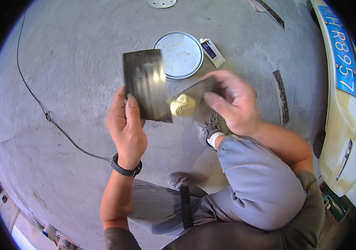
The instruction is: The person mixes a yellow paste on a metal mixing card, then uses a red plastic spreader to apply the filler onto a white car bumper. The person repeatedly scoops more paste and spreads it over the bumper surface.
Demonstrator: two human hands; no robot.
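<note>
My left hand [127,123] grips a dark, shiny rectangular plate [143,79] upright along its lower left edge. A second dark flat tool [196,91] is in my right hand [238,104], thumb on its face and slightly motion-blurred. A lump of pale yellow paste [182,105] sits on that tool, beside the right edge of the plate in my left hand. Beyond both hands, on the concrete floor, lie a round light lid [180,52] with small stains and a white tube or narrow packet [212,52] with a dark label.
A white car bumper [334,158] with yellowish patches and a blue plate lines the right edge. Dark strips [280,96] lie near it. A thin cable [69,137] crosses the concrete floor [73,75] at left. My bent knee [261,187] and shoes [207,129] are below.
</note>
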